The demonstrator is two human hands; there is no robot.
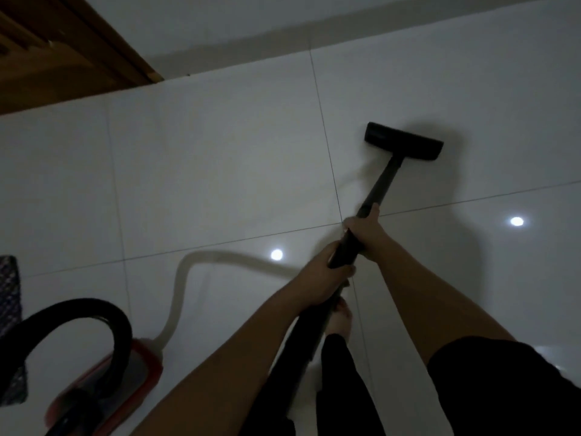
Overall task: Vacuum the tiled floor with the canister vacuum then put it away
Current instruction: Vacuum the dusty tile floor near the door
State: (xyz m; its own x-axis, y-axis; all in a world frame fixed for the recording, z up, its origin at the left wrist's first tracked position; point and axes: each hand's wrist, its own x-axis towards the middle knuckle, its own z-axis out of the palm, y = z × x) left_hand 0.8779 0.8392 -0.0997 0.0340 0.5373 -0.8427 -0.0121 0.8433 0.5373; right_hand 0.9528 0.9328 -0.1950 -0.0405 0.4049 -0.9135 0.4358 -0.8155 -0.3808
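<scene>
A black vacuum wand (pixel 379 187) runs from my hands out to a flat black floor head (pixel 404 141) resting on the white tiled floor (pixel 204 171). My right hand (pixel 363 229) grips the wand higher up. My left hand (pixel 327 275) grips it lower, near where the tube passes my bare foot (pixel 341 319). The red canister vacuum (pixel 125 382) sits at the lower left with a black hose (pixel 103 313) arching over it. A pale cord or hose (pixel 185 278) snakes from the canister across the tiles toward my hands.
A wooden door and frame (pixel 63 48) fill the upper left corner. A white wall with a grey baseboard (pixel 251 42) runs along the top. A dark patterned mat (pixel 9 291) lies at the left edge. Two ceiling lights reflect in the tiles.
</scene>
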